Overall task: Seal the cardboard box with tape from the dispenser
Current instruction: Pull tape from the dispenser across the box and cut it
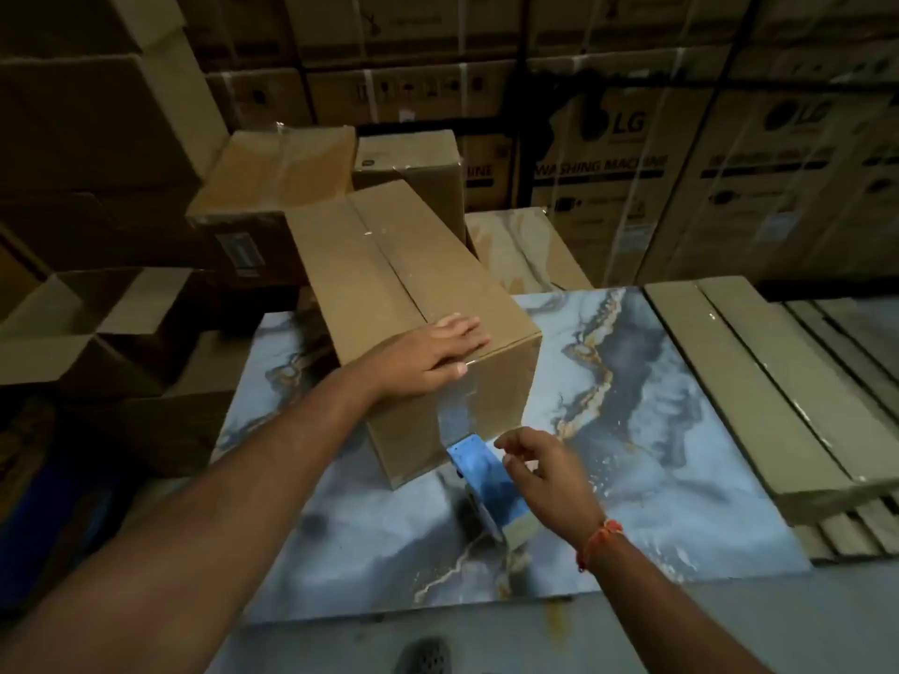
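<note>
Stacked appliance cartons, several printed with a washing machine label, wall in a dim storeroom where a person works at a blue-and-grey marbled surface. One closed cardboard box sits on that surface, turned at an angle, its long top seam running away from the person and glinting with clear tape. It is plain brown, unprinted on the faces that show, with crisp edges and a near corner pointing toward the camera. A strip of clear tape runs down over the near top edge and onto the front face of the box, reaching a single blue tape dispenser that rests low against the box's front and on the surface, blurred in the picture.

Two bare hands are at work. The left hand lies flat on the box's near top edge, fingers spread and pressed down where the tape begins. The right hand, a red thread band at its wrist, hovers just beside the dispenser with fingers loosely curled and apart, gripping nothing.

Behind the box stand two more taped cartons, and one open empty box sits to the left. Flat cardboard packs lie stacked along the right.
</note>
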Tool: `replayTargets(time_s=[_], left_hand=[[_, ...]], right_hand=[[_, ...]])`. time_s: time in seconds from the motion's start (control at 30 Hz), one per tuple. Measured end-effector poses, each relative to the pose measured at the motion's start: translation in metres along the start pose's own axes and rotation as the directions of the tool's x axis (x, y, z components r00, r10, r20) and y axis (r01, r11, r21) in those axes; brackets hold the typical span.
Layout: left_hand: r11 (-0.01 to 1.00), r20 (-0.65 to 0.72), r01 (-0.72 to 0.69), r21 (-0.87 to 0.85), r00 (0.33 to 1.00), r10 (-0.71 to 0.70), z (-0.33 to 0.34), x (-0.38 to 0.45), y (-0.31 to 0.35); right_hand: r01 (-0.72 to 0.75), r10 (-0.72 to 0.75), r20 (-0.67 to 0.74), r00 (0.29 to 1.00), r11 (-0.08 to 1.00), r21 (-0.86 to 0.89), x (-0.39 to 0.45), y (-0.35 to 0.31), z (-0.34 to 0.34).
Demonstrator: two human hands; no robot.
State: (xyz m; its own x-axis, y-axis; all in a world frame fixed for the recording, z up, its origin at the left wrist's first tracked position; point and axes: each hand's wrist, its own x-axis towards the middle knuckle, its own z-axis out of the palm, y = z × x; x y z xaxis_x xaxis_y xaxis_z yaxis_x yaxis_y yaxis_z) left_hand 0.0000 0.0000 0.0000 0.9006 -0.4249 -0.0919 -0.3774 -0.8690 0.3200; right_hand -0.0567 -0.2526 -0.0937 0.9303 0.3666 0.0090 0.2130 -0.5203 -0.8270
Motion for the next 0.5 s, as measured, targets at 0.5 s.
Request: replayTargets(time_s=[0.5], left_hand=[[0.98,0.024,-0.147,0.135,0.989,0.145,0.014,0.017,-0.024]], right_hand=[[-0.227,0.238,0.306,0.922,0.971,-0.074,0.004,0.028,0.023]])
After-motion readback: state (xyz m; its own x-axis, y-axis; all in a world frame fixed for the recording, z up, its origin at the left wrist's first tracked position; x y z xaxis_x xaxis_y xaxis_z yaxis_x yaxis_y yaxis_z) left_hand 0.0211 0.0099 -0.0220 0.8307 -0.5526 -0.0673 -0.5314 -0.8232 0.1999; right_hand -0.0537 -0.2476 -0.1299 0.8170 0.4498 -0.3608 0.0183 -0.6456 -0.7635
